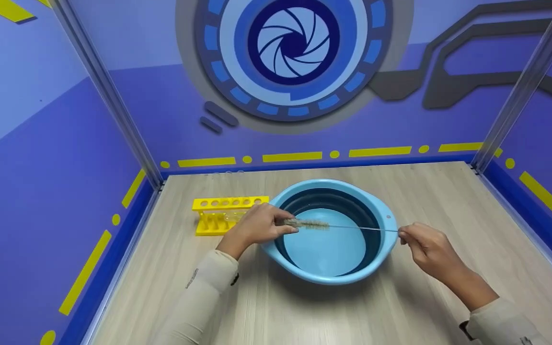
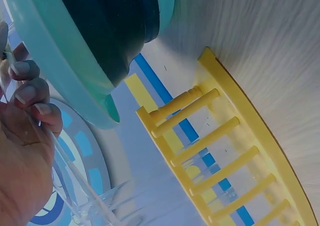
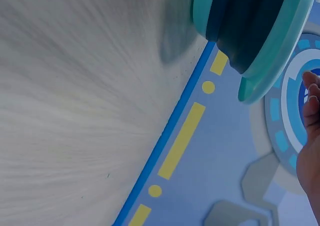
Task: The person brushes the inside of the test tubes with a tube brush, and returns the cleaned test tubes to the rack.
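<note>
My left hand (image 1: 261,224) holds a clear glass tube (image 2: 75,173), its fingers curled round it in the left wrist view. The tube's far end overlaps the yellow test tube rack (image 1: 230,208) in the head view. A test tube brush (image 1: 315,224) with pale bristles lies level over the basin, its bristle end at my left fingertips. On the right, my right hand (image 1: 431,249) pinches the end of the brush's thin wire handle (image 1: 362,228). Below both hands stands a round basin (image 1: 324,280) with a light blue rim and a dark inner band.
Some clear glassware (image 1: 230,172) lies at the table's back edge, behind the rack. The wooden table (image 1: 300,316) is enclosed by blue-purple panels (image 1: 151,105) at the back and both sides, with metal posts at the corners.
</note>
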`<state>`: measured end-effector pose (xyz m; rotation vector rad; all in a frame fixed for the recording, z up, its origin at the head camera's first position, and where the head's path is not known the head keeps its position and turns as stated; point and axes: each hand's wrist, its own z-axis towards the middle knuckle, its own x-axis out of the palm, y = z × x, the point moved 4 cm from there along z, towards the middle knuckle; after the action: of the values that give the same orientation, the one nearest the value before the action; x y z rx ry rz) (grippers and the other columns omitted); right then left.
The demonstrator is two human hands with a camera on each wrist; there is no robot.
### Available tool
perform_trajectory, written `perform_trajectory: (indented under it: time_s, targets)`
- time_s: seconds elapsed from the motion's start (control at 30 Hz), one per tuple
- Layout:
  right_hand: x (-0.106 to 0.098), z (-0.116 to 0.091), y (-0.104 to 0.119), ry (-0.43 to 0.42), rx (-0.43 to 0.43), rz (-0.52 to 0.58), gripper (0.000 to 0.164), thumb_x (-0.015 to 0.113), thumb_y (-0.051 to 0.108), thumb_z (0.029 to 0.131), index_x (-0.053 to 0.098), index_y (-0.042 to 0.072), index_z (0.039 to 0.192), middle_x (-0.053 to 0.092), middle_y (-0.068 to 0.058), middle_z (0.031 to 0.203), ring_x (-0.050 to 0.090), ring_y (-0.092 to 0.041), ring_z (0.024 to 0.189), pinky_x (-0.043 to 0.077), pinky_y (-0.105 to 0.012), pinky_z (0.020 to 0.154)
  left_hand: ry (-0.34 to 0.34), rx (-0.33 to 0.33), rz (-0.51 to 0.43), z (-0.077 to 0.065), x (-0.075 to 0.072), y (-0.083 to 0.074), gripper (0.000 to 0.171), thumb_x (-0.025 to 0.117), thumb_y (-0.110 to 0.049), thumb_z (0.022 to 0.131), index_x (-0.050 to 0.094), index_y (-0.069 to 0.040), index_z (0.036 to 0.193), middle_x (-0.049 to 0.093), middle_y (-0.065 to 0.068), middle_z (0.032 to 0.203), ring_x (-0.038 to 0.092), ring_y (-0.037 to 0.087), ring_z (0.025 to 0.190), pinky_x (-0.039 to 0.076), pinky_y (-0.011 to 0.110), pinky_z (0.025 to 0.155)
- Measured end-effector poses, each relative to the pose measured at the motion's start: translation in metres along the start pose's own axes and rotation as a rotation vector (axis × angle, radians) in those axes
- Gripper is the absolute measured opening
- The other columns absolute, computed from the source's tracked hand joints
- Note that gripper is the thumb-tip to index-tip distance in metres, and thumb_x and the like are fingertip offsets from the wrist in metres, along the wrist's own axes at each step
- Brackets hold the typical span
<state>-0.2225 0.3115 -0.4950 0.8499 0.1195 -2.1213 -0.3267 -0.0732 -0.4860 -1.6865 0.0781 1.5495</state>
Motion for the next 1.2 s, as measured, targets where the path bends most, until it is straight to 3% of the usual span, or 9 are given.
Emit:
perform_trajectory:
  time_s: [0.2,0.37,0.47,0.7,0.8,0.87,0.93,1.0,1.2]
  targets:
    - [0.000,-0.001,-0.003,-0.023,0.001,0.032,0.030,0.076,-0.019,0.079,0.073,0.008,0.090,0.065,0.003,0.076,0.054,-0.002,0.069,0.048,-0.015,0.063,-0.017,0.010,-0.014,-0.001,0.003,0.002,0.039,0.071,-0.060,0.097,0.081,-0.032,0.124,0.077,-0.014,0.093,0.059,0.009,0.078,0.048,0.025,0.069]
    - [0.002,-0.002,-0.005,0.024,0.172,0.199,0.037,0.068,-0.016,0.092,0.069,0.019,0.081,0.064,0.006,0.068,0.053,0.000,0.060,0.044,-0.016,0.056,-0.080,0.092,0.025,0.000,0.001,0.001,0.038,0.070,-0.054,0.100,0.079,-0.030,0.130,0.081,-0.012,0.101,0.054,0.008,0.073,0.042,0.024,0.068]
    - [0.003,-0.002,-0.007,0.123,0.344,0.344,0.039,0.060,-0.006,0.103,0.065,0.021,0.076,0.061,0.004,0.060,0.049,-0.001,0.053,0.040,-0.020,0.048,-0.100,0.116,0.041,-0.001,0.001,0.001,0.039,0.070,-0.048,0.102,0.074,-0.031,0.137,0.078,-0.009,0.099,0.051,0.009,0.073,0.041,0.024,0.068]
    - [0.006,0.003,-0.016,0.294,0.668,0.844,0.042,0.044,0.007,0.114,0.051,-0.005,0.074,0.045,-0.011,0.057,0.037,-0.022,0.048,0.026,-0.039,0.043,-0.176,0.154,0.137,-0.001,0.000,0.000,0.041,0.070,-0.035,0.105,0.066,-0.037,0.146,0.068,-0.002,0.099,0.054,0.014,0.083,0.048,0.029,0.076]
    - [0.008,0.003,-0.017,0.365,0.796,1.078,0.042,0.039,0.012,0.116,0.053,0.002,0.077,0.044,-0.001,0.058,0.034,-0.018,0.052,0.019,-0.039,0.050,-0.251,0.174,0.194,-0.001,0.000,-0.001,0.037,0.072,-0.033,0.103,0.071,-0.037,0.140,0.070,0.000,0.102,0.057,0.016,0.085,0.051,0.031,0.078]
    - [0.007,0.003,-0.017,0.384,0.865,1.153,0.042,0.039,0.015,0.116,0.057,0.009,0.079,0.047,0.007,0.060,0.035,-0.012,0.053,0.017,-0.038,0.053,-0.285,0.174,0.191,0.000,0.000,-0.001,0.035,0.074,-0.033,0.102,0.074,-0.037,0.137,0.071,0.000,0.102,0.057,0.017,0.085,0.050,0.030,0.079]
    - [0.004,0.003,-0.017,0.375,0.887,1.131,0.041,0.041,0.017,0.116,0.061,0.013,0.081,0.051,0.010,0.061,0.037,-0.006,0.054,0.016,-0.037,0.053,-0.290,0.166,0.166,0.001,-0.001,-0.003,0.034,0.074,-0.033,0.102,0.075,-0.037,0.135,0.070,0.000,0.099,0.056,0.017,0.084,0.048,0.030,0.078]
    - [0.001,0.005,-0.018,0.347,0.855,1.022,0.039,0.043,0.018,0.116,0.063,0.009,0.083,0.054,0.010,0.063,0.042,-0.004,0.055,0.020,-0.037,0.052,-0.266,0.152,0.132,0.003,-0.002,-0.003,0.034,0.073,-0.033,0.102,0.074,-0.037,0.136,0.070,-0.001,0.097,0.055,0.015,0.082,0.046,0.028,0.076]
    - [-0.003,0.015,-0.020,0.196,0.639,0.620,0.035,0.049,0.010,0.114,0.065,-0.004,0.087,0.063,-0.002,0.066,0.052,-0.010,0.057,0.041,-0.029,0.049,-0.114,0.085,0.081,0.004,-0.008,-0.003,0.037,0.069,-0.043,0.104,0.070,-0.037,0.141,0.069,-0.007,0.085,0.050,0.011,0.071,0.041,0.025,0.067]
